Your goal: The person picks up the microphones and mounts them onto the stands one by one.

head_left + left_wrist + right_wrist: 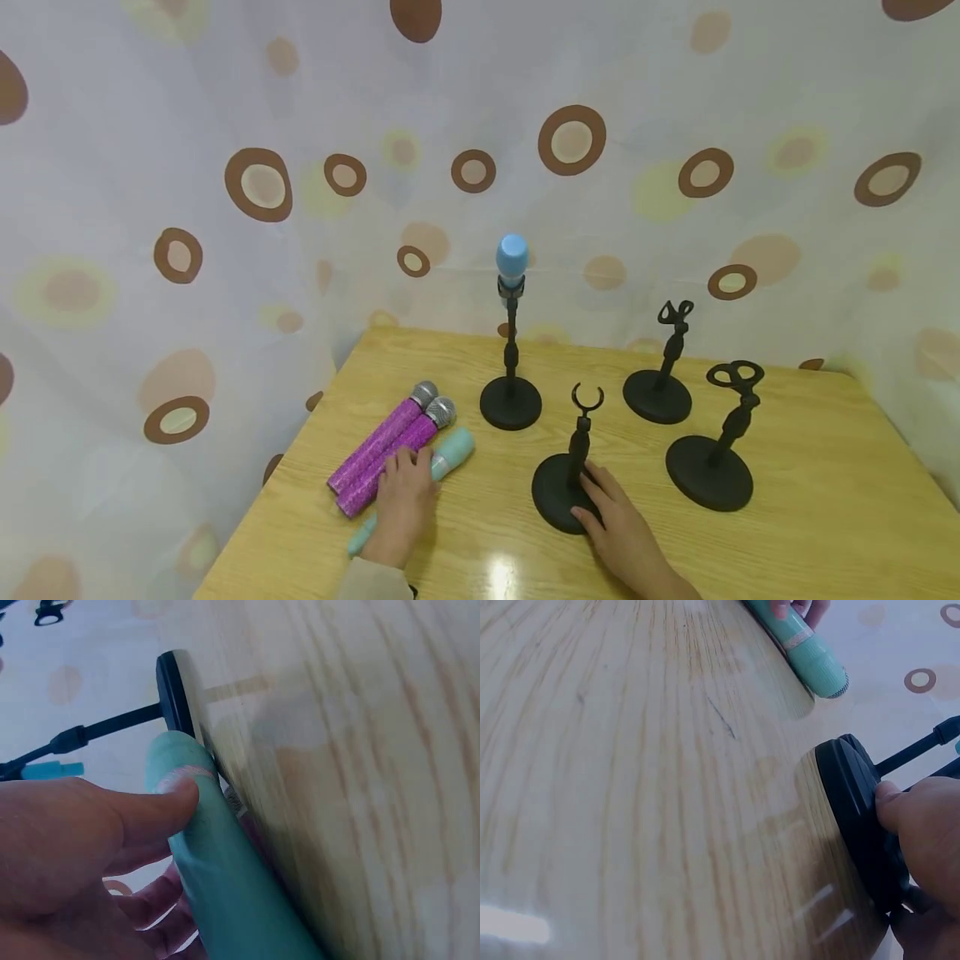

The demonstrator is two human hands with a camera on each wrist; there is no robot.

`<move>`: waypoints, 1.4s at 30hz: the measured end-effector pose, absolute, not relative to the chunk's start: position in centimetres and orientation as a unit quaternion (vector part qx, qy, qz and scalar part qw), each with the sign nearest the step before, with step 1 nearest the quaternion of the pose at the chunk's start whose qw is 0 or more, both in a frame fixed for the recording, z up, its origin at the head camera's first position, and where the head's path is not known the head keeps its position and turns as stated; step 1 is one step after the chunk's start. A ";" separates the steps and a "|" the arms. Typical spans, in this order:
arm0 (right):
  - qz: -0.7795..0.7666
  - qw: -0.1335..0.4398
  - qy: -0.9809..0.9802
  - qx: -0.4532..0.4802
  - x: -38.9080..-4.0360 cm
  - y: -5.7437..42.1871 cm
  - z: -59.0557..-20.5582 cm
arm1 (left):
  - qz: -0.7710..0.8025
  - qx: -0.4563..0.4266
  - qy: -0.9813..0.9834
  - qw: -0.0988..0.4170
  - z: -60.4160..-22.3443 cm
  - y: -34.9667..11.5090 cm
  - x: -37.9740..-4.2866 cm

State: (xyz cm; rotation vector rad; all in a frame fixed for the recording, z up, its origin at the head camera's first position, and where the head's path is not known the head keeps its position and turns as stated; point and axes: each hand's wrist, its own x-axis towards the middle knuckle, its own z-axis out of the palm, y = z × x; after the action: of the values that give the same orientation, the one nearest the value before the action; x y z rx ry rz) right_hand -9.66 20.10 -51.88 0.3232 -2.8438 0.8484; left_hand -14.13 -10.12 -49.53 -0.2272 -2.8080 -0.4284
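My left hand grips a mint-green microphone lying slantwise on the table. In the left wrist view the thumb presses its band and the fingers curl along its far side. Two glittery purple microphones with silver mesh heads lie side by side just left of it. My right hand holds the round base of a black microphone stand, whose C-shaped clip holds nothing. The right wrist view has the thumb on top of that base; the other fingers are mostly hidden.
Behind stands a black stand with a blue microphone in its clip. Two more black stands are at the right, their clips without microphones. A patterned curtain hangs behind the wooden table.
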 end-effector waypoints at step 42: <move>0.245 0.081 -0.958 0.128 -10.0 19.9 -52.1 | -0.450 -0.238 -0.853 0.114 -38.8 -0.1 -18.1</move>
State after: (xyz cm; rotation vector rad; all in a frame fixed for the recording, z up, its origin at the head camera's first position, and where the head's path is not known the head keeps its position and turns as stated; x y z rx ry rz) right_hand -10.03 19.92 -52.06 0.3821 -2.8619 0.7312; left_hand -18.08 -0.10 -38.83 -0.6969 -2.5021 -1.3211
